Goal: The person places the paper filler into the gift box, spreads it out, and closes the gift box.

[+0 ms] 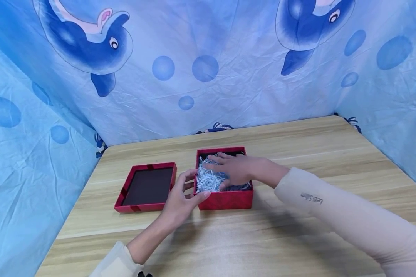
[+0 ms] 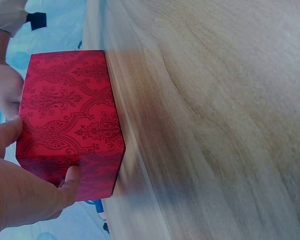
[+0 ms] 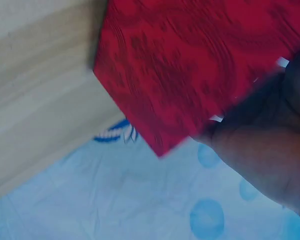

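A red patterned gift box (image 1: pixel 225 201) stands without its lid on the wooden table, filled with pale shredded paper (image 1: pixel 208 180). My left hand (image 1: pixel 180 200) holds the box at its near left corner, thumb at the front rim and fingers along the left side. In the left wrist view, the same hand (image 2: pixel 30 190) grips the corner of the box (image 2: pixel 70 105). Fingers spread, my right hand (image 1: pixel 235 169) lies palm down over the shredded paper inside the box. The right wrist view shows the box wall (image 3: pixel 190 65) close up, while that hand's fingertips are hidden.
The box lid (image 1: pixel 150 186), red-rimmed with a dark inside, lies upturned on the table (image 1: pixel 280 231) left of the box. Blue cloth (image 1: pixel 246 88) printed with dolphins and bubbles hangs behind the table and at both sides.
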Demonstrator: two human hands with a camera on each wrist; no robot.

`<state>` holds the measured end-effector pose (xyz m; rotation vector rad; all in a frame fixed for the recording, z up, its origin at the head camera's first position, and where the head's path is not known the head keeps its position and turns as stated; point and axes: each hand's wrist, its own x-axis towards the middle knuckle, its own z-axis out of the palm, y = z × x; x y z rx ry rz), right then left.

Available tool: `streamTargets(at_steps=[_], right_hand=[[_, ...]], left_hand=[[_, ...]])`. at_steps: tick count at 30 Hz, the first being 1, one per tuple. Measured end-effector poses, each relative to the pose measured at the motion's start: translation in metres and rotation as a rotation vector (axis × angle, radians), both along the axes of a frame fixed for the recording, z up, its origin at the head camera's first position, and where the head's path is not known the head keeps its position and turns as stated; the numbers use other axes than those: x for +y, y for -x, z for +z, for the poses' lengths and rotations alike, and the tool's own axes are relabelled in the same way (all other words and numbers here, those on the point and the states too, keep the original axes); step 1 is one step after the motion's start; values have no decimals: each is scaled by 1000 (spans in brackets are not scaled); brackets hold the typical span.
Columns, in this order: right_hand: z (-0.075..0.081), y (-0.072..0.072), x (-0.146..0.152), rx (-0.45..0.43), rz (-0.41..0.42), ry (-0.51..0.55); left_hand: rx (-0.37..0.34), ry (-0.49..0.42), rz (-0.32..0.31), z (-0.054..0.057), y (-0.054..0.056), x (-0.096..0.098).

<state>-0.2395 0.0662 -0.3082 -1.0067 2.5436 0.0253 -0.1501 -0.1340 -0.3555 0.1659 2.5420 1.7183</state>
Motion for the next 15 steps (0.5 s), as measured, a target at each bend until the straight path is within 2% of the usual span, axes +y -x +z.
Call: streamTargets(at_steps=[6,15], right_hand=[[17,-3,19,-25,-24,100],[27,-3,35,36,-7,235]], left_hand=[[1,11,-1,1,0,0],[3,9,1,1,0,1]])
